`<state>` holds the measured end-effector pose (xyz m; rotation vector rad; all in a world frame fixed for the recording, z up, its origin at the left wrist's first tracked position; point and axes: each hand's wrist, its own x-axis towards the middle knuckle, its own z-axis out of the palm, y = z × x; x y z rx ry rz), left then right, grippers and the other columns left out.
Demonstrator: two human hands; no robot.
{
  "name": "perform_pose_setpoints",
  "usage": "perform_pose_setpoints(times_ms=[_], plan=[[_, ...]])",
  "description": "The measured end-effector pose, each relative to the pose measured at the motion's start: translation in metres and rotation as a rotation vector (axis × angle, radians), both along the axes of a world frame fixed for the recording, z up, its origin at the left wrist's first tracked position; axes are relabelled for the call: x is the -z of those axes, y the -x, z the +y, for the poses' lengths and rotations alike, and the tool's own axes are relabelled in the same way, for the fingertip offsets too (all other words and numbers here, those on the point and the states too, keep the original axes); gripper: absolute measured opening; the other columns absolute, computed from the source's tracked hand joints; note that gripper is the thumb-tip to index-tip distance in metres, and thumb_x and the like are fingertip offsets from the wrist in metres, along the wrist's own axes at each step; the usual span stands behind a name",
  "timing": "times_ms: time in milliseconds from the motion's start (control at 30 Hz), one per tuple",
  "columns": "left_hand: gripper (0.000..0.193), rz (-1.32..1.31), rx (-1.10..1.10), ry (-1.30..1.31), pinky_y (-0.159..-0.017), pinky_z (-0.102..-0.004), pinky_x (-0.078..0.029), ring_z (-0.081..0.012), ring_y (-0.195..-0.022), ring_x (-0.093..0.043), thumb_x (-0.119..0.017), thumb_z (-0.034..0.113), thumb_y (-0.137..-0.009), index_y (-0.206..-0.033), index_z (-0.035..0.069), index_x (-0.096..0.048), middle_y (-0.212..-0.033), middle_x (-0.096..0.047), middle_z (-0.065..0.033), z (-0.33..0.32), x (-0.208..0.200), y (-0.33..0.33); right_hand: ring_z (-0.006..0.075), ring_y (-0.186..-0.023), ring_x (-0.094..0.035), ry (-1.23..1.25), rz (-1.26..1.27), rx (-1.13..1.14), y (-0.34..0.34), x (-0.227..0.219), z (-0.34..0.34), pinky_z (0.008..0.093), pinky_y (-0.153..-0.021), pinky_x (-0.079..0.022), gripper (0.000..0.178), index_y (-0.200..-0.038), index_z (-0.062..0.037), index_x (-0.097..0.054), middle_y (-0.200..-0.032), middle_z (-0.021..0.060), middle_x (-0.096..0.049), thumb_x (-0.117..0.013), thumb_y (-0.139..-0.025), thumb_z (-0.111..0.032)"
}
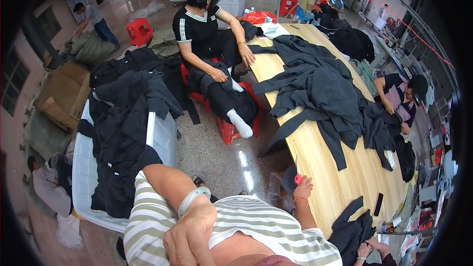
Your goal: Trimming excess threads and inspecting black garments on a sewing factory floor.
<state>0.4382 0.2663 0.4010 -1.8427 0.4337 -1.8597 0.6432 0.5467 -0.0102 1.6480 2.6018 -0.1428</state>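
Observation:
My left hand is raised close in front of my chest, a pale bangle round its wrist. Its fingers are bent and closed, with their tips hidden at the lower edge, so anything in them does not show. Beside the table's near-left edge, my right hand is closed round a red-handled tool with a thin metal shaft pointing up and away. Dark garments lie heaped on the wooden table, beyond the tool.
A white bin full of dark clothes stands at my left. Ahead, a person sits on a red stool. Another person works across the table. A dark phone and another person's hands are at the near right.

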Motion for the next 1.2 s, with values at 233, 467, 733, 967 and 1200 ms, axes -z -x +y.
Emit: perform_pose_setpoints(times_ms=[233, 467, 733, 967, 1200], plan=[[0.028, 0.007, 0.013, 0.031, -0.088, -0.0281, -0.052, -0.0124, -0.096, -0.062, -0.050, -0.007, -0.084, -0.105, 0.002, -0.065, -0.103, -0.065, -0.0029, 0.001, -0.001, 0.001, 0.0464, -0.120, -0.038, -0.019, -0.004, -0.008, -0.003, 0.005, 0.002, 0.0447, -0.094, -0.045, 0.059, -0.132, -0.0069, -0.033, -0.139, 0.0248, -0.031, -0.055, -0.077, -0.001], [0.026, -0.001, -0.023, 0.052, -0.086, -0.0302, -0.054, -0.0124, -0.095, -0.062, -0.051, -0.004, -0.085, -0.105, 0.004, -0.066, -0.103, -0.065, -0.0027, 0.001, -0.002, 0.003, 0.0470, -0.119, -0.040, 0.020, -0.027, -0.020, 0.005, -0.017, -0.004, 0.0438, -0.099, -0.040, 0.051, -0.133, -0.0054, -0.036, -0.139, 0.0250, -0.033, -0.047, -0.083, -0.005], [0.025, -0.014, -0.044, 0.087, -0.085, -0.0317, -0.054, -0.0127, -0.095, -0.063, -0.052, -0.004, -0.085, -0.103, 0.004, -0.066, -0.101, -0.066, -0.0019, -0.001, -0.001, 0.003, 0.0472, -0.119, -0.040, 0.021, -0.106, -0.034, 0.002, -0.009, -0.001, 0.0434, -0.100, -0.038, 0.055, -0.135, -0.0052, -0.032, -0.139, 0.0254, -0.032, -0.049, -0.083, -0.005], [0.021, -0.032, -0.031, 0.125, -0.083, -0.0330, -0.055, -0.0129, -0.095, -0.063, -0.049, 0.006, -0.090, -0.100, 0.004, -0.067, -0.098, -0.066, -0.0017, -0.005, 0.000, 0.000, 0.0476, -0.121, -0.039, 0.075, -0.087, -0.020, 0.005, -0.017, -0.002, 0.0437, -0.102, -0.036, 0.056, -0.136, -0.0054, -0.031, -0.140, 0.0258, -0.031, -0.049, -0.083, -0.006], [0.026, -0.033, -0.010, 0.176, -0.080, -0.0321, -0.056, -0.0117, -0.095, -0.063, -0.046, 0.017, -0.093, -0.098, 0.004, -0.068, -0.098, -0.067, -0.0028, -0.007, 0.000, -0.001, 0.0471, -0.117, -0.042, -0.028, -0.060, -0.061, -0.002, 0.005, 0.002, 0.0447, -0.099, -0.038, 0.061, -0.132, -0.0051, -0.032, -0.136, 0.0260, -0.033, -0.056, -0.076, -0.002]])
